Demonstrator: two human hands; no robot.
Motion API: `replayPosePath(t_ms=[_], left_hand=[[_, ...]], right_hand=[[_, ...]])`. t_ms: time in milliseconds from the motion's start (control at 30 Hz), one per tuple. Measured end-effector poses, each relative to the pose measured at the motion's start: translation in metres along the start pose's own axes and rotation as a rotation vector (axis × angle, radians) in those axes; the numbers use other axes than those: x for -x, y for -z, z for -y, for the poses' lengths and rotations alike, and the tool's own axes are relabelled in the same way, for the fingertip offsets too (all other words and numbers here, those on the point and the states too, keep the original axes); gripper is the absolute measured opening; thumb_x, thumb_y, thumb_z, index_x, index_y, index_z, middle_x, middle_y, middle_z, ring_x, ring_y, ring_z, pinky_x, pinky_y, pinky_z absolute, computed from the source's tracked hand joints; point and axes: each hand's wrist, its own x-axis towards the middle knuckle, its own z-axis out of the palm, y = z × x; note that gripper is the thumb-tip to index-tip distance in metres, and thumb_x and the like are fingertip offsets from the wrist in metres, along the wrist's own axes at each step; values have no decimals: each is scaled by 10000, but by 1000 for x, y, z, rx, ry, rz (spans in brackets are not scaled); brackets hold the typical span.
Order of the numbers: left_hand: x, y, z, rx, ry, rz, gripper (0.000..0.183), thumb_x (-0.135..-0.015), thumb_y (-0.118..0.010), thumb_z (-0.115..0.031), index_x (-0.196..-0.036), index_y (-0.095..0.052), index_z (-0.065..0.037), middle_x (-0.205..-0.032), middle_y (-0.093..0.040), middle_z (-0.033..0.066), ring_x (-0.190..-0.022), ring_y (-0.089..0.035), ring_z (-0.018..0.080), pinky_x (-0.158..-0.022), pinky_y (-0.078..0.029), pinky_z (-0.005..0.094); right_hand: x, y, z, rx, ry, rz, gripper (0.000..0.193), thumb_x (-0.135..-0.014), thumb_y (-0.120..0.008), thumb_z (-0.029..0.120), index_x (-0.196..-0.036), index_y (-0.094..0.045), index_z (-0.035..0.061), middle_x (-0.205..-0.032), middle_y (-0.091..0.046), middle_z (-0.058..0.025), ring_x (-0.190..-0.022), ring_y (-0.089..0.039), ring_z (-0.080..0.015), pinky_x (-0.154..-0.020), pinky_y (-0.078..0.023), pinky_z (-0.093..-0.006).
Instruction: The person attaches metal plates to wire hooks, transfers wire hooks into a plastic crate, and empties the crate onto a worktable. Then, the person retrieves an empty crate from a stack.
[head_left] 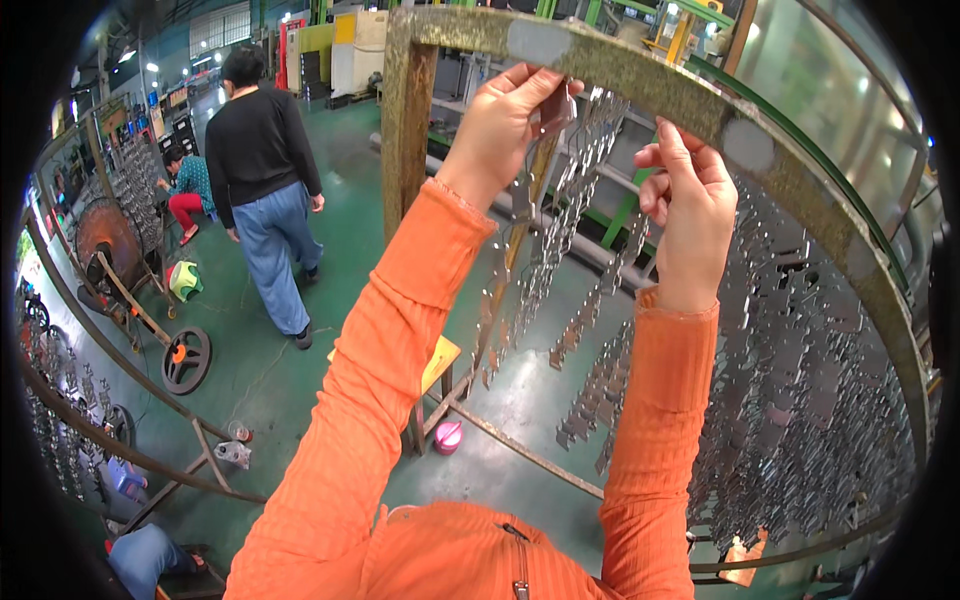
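Left hand, 12 o'clock: thumb and fingers closed on a small grey plate, just under the bar. Right hand, 2 o'clock: thumb and fingertips up near the bar's underside, gap narrow; can't tell if it holds anything.

My read on the step: overhead work at the bar, plate in hand among the hung parts. Calls for a steady left pinch and fine right fingertip placement.

In the way: strands of linked metal bits hang between the hands, snag risk. Denser strands at 3 to 4 o'clock crowd the right arm. Post at 11 o'clock bounds the left side.

Around: walking co-worker at 10 o'clock, fan past 9, pink tub on the floor past 6.
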Motion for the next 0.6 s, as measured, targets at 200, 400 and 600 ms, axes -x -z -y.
replayPosePath(t_ms=[200,400,600], left_hand=[[-20,10,17,55,10,161,167,-849,-492,-69,-954,-582,25,-938,-609,93,-865,-584,185,-764,-479,355],[-28,18,18,126,8,213,279,-870,-506,-173,-1123,-498,-56,-1089,-556,39,-979,-541,147,-860,-437,308],[-28,14,11,210,77,258,292,-866,-517,-178,-1114,-490,-25,-1071,-560,57,-967,-548,158,-856,-444,308]], right_hand=[[-63,4,-10,21,342,-44,154,-797,-632,159,-805,-625,5,-702,-585,4,-621,-495,-58,-556,-404,-189],[-98,-21,-26,294,448,-2,146,-771,-656,162,-837,-647,32,-771,-571,-28,-715,-514,-86,-671,-418,-229],[-114,-28,-19,400,530,87,194,-785,-631,226,-843,-670,45,-853,-589,-86,-839,-544,-176,-773,-418,-291]])
